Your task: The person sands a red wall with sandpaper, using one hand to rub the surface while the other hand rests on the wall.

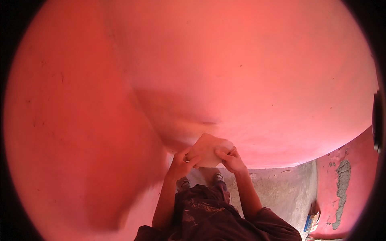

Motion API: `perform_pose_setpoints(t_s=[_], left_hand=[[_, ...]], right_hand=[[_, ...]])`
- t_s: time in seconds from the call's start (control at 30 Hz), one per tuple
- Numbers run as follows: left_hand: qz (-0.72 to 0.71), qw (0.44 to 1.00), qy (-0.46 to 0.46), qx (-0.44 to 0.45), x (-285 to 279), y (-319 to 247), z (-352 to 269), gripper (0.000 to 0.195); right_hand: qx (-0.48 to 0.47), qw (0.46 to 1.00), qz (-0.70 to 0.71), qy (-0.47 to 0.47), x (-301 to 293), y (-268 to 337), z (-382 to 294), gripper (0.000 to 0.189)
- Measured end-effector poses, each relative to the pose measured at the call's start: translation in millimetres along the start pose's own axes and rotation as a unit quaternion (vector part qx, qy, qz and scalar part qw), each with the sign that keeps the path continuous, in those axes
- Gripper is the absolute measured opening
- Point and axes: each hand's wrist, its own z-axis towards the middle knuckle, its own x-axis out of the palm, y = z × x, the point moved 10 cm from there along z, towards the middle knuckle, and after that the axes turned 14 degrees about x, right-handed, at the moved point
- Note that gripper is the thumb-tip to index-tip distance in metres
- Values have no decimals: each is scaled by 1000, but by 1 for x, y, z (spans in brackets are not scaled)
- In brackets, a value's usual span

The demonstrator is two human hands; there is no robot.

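Both hands hold a pale, flat sheet [206,151] with angled edges, perhaps sandpaper or card; its exact kind cannot be told. My left hand [182,162] grips its left side with the thumb on top, and a ring shows on a finger. At the sheet's right side, my right hand [230,158] pinches the edge between thumb and fingers. Beyond the hands rises a pink-red painted wall [256,90], meeting another red wall [75,120] in a corner at the left.
Below is a grey concrete floor [277,189]. A blue and white box [311,222] lies at lower right beside a pink wall with a rough grey cement patch [343,186]. A dark object [377,120] shows at the right rim.
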Motion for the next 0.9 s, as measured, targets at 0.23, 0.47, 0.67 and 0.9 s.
perform_pose_setpoints(t_s=[0.23, 0.47, 0.67, 0.9], left_hand=[[-43, 992, 119, 3, 0, -7, -1, 12], [4, 981, 180, 70, 7, -6, 3, 31], [50, 991, 90, 87, -13, -28, 5, 41], [13, 991, -82, 105, -51, -15, 7, 43]], right_hand=[[152, 945, 147, 250, 10, -8, -9, 64], [249, 934, 42, 254, 36, -51, -14, 43], [281, 928, 37, 244, 52, -52, -6, 41], [186, 888, -406, 105, 84, 37, -1, 37]])
